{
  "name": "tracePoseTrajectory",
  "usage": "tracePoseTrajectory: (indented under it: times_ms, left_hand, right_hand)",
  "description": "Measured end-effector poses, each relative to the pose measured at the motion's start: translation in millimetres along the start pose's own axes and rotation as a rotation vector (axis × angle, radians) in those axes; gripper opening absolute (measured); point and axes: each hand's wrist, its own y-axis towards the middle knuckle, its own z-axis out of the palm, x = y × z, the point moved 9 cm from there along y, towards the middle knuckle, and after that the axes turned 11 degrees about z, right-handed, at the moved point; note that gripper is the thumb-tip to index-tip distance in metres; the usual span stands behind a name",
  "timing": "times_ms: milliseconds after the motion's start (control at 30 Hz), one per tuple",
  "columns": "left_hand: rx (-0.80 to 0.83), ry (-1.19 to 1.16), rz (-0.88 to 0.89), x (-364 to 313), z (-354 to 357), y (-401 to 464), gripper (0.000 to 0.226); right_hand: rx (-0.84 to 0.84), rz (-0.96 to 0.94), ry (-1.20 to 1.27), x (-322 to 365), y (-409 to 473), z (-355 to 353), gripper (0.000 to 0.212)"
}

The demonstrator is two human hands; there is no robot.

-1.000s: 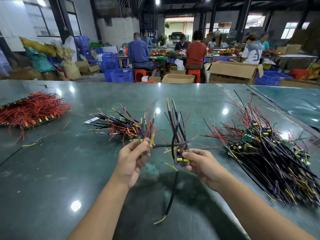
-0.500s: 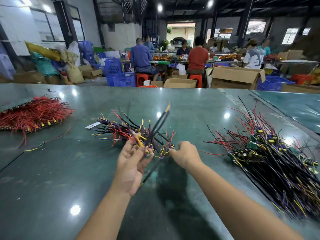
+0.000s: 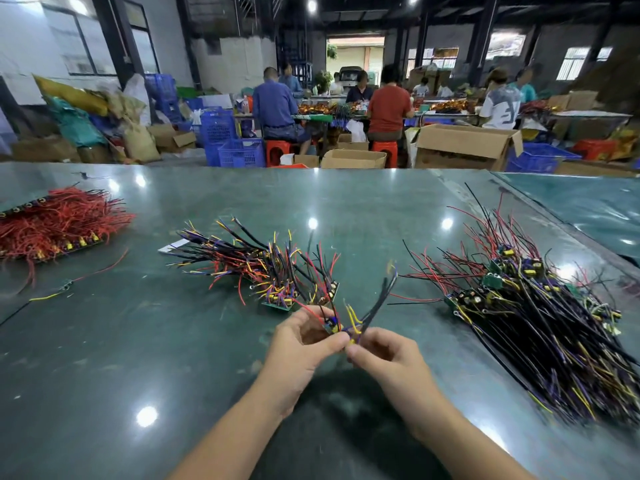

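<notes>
I can read no text, label or number anywhere; the dark print on the far white shirt is too blurred.

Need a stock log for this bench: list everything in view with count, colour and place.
Small green circuit board with coloured wires: one, green, between both hands.
Heap of wired boards: one, multicoloured, table centre.
Larger heap of wired boards: one, mostly black, table right.
Bundle of red wires: one, red, table left.
Loose thin wire: one, red-yellow, left of centre.
Glossy table: one, dark green, foreground.
Plastic crates: several, blue, background.
Left hand: one, pinches the board.
Right hand: one, pinches its wires.
</notes>
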Motion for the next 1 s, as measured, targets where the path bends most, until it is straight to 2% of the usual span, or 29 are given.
tracePoseTrajectory:
  times_ms: [167,333,433,533,667,800,1000]
  left_hand:
    - [0.026,-0.068,-0.028,1.2,4.9,-2.1,0.019]
    - [0.096,0.007,0.001,0.9,13.1,-5.6,0.021]
    - [0.107,-0.004,-0.003,-0.4,14.2,-5.4,0.015]
    - [0.067,-0.112,-0.031,0.7,14.1,-7.1,0.012]
    - [-0.015,-0.258,-0.053,5.7,17.1,-11.8,0.013]
    - [-0.040,-0.352,-0.097,10.4,20.8,-15.7,0.017]
    - [-0.113,-0.561,-0.202,13.2,25.8,-18.7,0.014]
  right_hand:
    - [-0.025,0.013,0.063,-0.8,5.0,-9.9,0.015]
    - [-0.020,0.052,0.067,-8.3,9.3,-15.8,0.006]
    - [0.040,0.089,0.117,-11.5,8.2,-14.2,0.009]
    - [0.112,0.137,0.231,-14.5,7.6,-11.2,0.022]
    - [0.106,0.147,0.350,-15.0,10.2,-14.5,0.029]
    - [0.128,0.141,0.409,-11.9,9.3,-16.8,0.028]
    - [0.162,0.161,0.560,-9.9,11.0,-13.4,0.016]
